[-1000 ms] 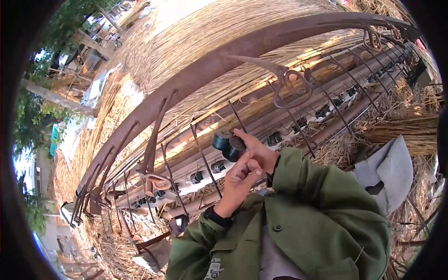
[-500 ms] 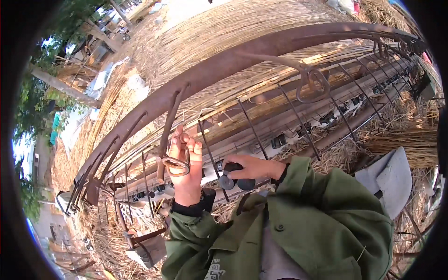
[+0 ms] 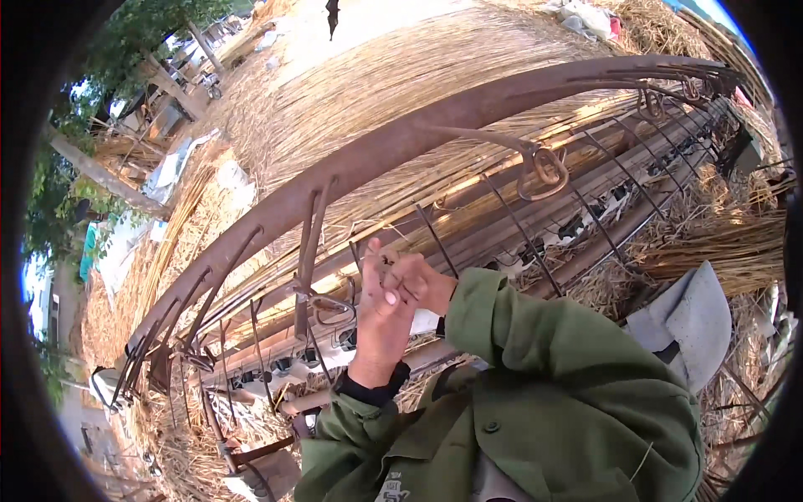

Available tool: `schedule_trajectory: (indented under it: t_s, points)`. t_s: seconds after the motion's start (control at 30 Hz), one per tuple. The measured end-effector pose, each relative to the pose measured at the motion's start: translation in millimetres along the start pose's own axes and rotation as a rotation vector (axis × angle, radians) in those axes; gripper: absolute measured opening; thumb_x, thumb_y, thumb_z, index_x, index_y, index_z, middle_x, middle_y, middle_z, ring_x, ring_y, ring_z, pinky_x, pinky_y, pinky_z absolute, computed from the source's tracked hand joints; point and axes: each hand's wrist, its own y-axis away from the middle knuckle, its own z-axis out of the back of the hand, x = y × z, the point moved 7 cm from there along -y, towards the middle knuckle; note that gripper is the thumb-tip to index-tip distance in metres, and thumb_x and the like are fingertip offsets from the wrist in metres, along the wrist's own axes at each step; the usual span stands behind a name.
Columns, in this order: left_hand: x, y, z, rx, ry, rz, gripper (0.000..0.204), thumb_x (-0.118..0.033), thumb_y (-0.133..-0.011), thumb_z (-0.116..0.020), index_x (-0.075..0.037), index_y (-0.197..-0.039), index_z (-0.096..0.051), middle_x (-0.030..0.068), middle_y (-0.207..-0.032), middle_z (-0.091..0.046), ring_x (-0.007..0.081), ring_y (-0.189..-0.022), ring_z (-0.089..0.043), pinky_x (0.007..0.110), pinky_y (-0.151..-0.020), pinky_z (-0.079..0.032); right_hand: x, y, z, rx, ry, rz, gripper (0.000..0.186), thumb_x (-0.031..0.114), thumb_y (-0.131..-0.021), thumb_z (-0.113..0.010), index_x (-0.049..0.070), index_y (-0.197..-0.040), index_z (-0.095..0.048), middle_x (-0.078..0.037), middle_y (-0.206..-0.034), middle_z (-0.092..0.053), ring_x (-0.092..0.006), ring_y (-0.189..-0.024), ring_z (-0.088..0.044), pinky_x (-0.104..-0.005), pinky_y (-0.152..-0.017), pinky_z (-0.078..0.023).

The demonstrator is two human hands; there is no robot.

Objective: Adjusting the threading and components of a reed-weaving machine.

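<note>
We see the two hands brought together near the middle of the view, the left hand [image 3: 381, 335] rising with its palm side toward the right hand [image 3: 422, 283], which comes in from the right and meets it. Their fingers overlap and press close; whether they pinch anything we cannot tell, since whatever may lie between them is hidden or too small to make out.

Nearest to the left hand, on its left, we find a rusty ring fitting [image 3: 335, 309], apart from it. A thin dark rod [image 3: 437, 241] slants just above the right hand, and a second rod [image 3: 319, 353] runs down beside the left wrist. Behind the wrist we notice a white strip [image 3: 335, 351] bearing black pieces, partly covered by the hands and sleeves. Beyond the rods lies a broad spread of reeds [image 3: 360, 100], crossed by a curved rusty beam [image 3: 393, 138].

The right wrist is tucked into a green jacket [image 3: 577, 385], whose lower part is cut off by the bottom edge. A small dark object [image 3: 332, 18] at the top edge is unclear to us.
</note>
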Motion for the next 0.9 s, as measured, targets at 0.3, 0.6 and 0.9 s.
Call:
schedule_trajectory:
  t_s: [0.3,0.6,0.9]
  points:
    - [-4,27,121,-0.552,-0.551,-0.323,0.007,-0.002,-0.083,-0.064,0.001,-0.089,-0.065,0.0001,-0.076,-0.061,0.0086,-0.066,-0.055,0.022,-0.059,-0.044,-17,9,16,-0.260,-0.097,-0.083,0.034,0.030,-0.096,-0.036,0.005,-0.108,-0.055,-0.008,-0.103,-0.062,-0.0186,-0.091,-0.061,-0.0391,-0.079,-0.051]
    - [34,35,132,-0.569,0.009,0.277,0.010,-0.012,-0.090,-0.045,-0.005,-0.086,-0.052,0.0021,-0.068,-0.048,0.0091,-0.049,-0.039,0.021,-0.043,-0.031,-18,48,17,0.027,-0.167,-0.191,0.036,0.038,-0.092,-0.045,0.008,-0.112,-0.053,-0.011,-0.105,-0.060,-0.0292,-0.099,-0.058,-0.0479,-0.086,-0.045]
    - [13,50,-21,0.211,-0.008,0.515,0.044,-0.018,-0.086,-0.062,0.002,-0.123,-0.049,0.0078,-0.102,-0.057,0.0143,-0.091,-0.055,0.027,-0.076,-0.045,-23,143,1,0.320,0.747,-0.188,0.034,0.027,-0.087,-0.059,0.000,-0.107,-0.057,-0.005,-0.103,-0.058,-0.0133,-0.099,-0.051,-0.0268,-0.089,-0.038]
